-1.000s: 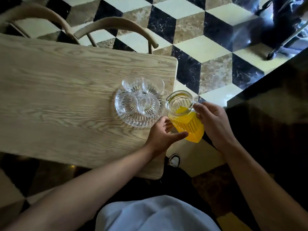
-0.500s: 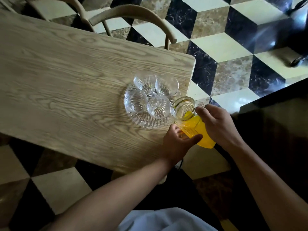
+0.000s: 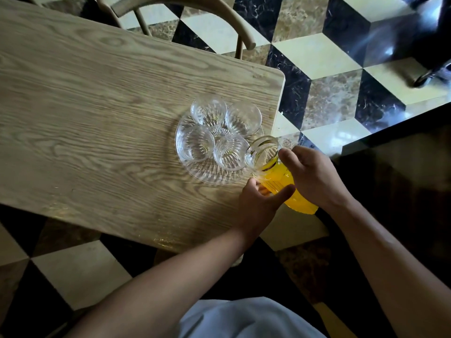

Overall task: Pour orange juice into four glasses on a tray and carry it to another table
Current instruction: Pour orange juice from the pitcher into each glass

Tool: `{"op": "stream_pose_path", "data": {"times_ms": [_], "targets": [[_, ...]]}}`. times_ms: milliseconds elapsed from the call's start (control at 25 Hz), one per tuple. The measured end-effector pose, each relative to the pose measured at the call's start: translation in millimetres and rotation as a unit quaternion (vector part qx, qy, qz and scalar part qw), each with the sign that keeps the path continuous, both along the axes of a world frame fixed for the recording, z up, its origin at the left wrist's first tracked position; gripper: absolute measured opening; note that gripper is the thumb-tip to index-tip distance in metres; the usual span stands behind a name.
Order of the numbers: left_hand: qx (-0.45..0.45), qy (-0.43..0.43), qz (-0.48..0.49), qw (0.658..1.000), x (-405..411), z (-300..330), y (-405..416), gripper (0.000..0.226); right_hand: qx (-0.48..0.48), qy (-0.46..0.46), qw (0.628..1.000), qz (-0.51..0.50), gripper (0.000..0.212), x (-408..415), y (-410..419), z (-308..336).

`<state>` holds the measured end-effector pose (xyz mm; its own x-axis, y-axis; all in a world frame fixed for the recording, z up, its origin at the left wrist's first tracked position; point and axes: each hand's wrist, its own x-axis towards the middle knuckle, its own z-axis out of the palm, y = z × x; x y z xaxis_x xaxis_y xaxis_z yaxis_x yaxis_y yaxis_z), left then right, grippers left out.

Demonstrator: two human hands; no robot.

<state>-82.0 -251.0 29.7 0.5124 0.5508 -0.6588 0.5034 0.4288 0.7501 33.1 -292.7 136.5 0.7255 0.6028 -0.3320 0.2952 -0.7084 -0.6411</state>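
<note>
A pale wood-grain surface stands on a floor of cream, brown and black cube-pattern tiles, a bentwood chair tucked at its far edge. Near the corner a clear ribbed tray holds four glasses, all apparently empty, so pouring looks only about to begin and the carry is still ahead. The jug of orange juice tilts with its mouth just beside the nearest glass. The left hand cups its lower body; the right hand wraps its far side, fingers curled
</note>
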Motion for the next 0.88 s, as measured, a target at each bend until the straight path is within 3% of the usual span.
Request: {"op": "stream_pose_path", "data": {"times_ms": [320, 600, 880], "targets": [[-0.015, 0.006, -0.004, 1.000, 8.1, 2.7, -2.1, 0.083, -0.034, -0.013, 0.999, 0.021, 0.050, 4.6, 9.5, 2.8], [0.001, -0.004, -0.011, 1.000, 9.3, 7.0, 1.1, 0.063, -0.065, -0.019, 0.997, 0.028, 0.051, 6.0, 20.0, 5.2], [-0.022, -0.035, -0.001, 0.999, 6.7, 12.1, 3.0, 0.066, -0.085, -0.032, 0.994, 0.056, 0.053, 4.7, 27.4, 8.6]]}}
